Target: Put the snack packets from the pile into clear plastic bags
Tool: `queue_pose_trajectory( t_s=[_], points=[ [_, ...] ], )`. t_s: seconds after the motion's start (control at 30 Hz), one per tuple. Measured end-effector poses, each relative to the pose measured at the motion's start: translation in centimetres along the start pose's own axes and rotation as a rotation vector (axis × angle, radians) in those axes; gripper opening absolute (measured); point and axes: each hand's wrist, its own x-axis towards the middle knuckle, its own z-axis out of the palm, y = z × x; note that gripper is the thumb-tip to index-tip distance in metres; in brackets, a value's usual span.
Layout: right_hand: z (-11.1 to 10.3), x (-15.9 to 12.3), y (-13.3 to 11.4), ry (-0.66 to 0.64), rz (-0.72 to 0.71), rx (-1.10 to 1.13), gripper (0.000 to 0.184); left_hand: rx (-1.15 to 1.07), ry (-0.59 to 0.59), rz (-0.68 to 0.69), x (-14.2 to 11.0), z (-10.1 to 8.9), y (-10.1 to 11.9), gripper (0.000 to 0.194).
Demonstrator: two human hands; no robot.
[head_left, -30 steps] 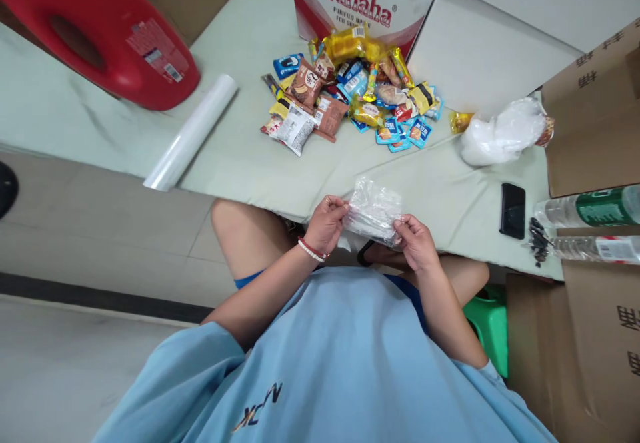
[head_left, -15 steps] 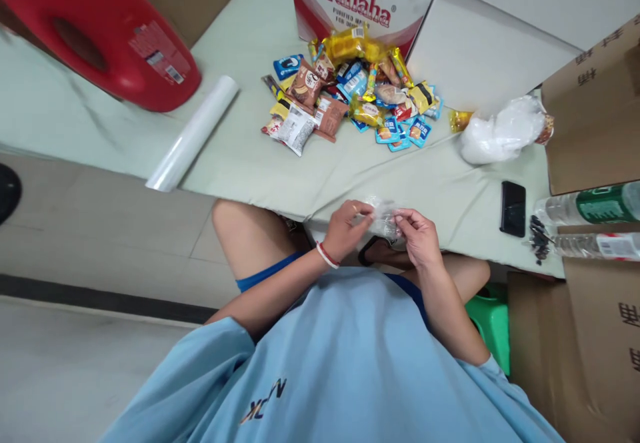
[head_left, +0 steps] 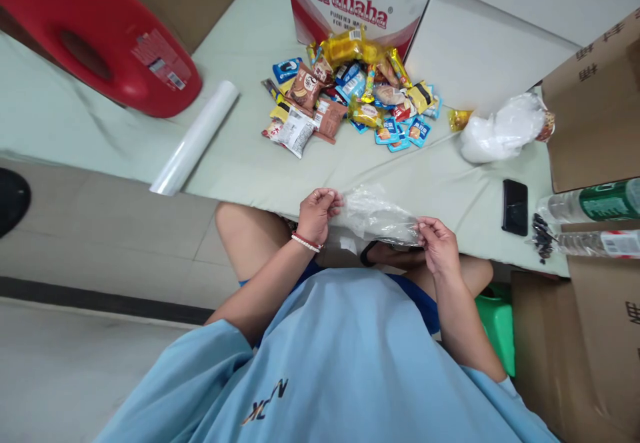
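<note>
A clear plastic bag (head_left: pixel 377 218) is stretched between my two hands at the near edge of the pale table (head_left: pixel 240 156). My left hand (head_left: pixel 317 214), with a bead bracelet at the wrist, pinches the bag's left end. My right hand (head_left: pixel 439 246) pinches its right end. Both hands are closed on the plastic. A pile of small snack packets (head_left: pixel 350 96) lies further back on the table, in front of a red and white Wahaha carton (head_left: pixel 360 0).
A roll of clear film (head_left: pixel 196 138) lies left of the snacks, beside a red jug (head_left: pixel 100 43). A white plastic bag (head_left: pixel 500 130), a black phone (head_left: pixel 515 206), two bottles (head_left: pixel 595 203) and cardboard boxes (head_left: pixel 595 103) are at the right. A green stool (head_left: pixel 495 323) is under me.
My hands were close together with the bag bunched small between them. They have now moved apart, left hand leftward and right hand rightward, and the bag is pulled out wide.
</note>
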Motion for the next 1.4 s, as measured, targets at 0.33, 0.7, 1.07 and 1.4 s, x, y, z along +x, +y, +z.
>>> queue_pose_trajectory(
  t_s=[0.33, 0.7, 1.07, 1.4],
  points=[
    [0.2, -0.4, -1.2, -0.008, -0.144, -0.136, 0.029, 0.51, -0.248, 0.165, -1.0, 0.8, -0.3, 0.035],
    [0.8, -1.2, -2.0, -0.019, -0.13, -0.09, 0.028, 0.832, -0.336, 0.601, -4.7, 1.6, 0.1, 0.062],
    [-3.9, 1.0, -0.6, 0.0, -0.236, -0.562, 0.038, 0.56, -0.046, 0.423, 0.9, -1.1, 0.0, 0.054],
    [2.4, 1.3, -5.2, -0.439, -1.027, -1.133, 0.066, 0.755, -0.263, 0.412, 1.1, 0.7, 1.1, 0.045]
  ],
)
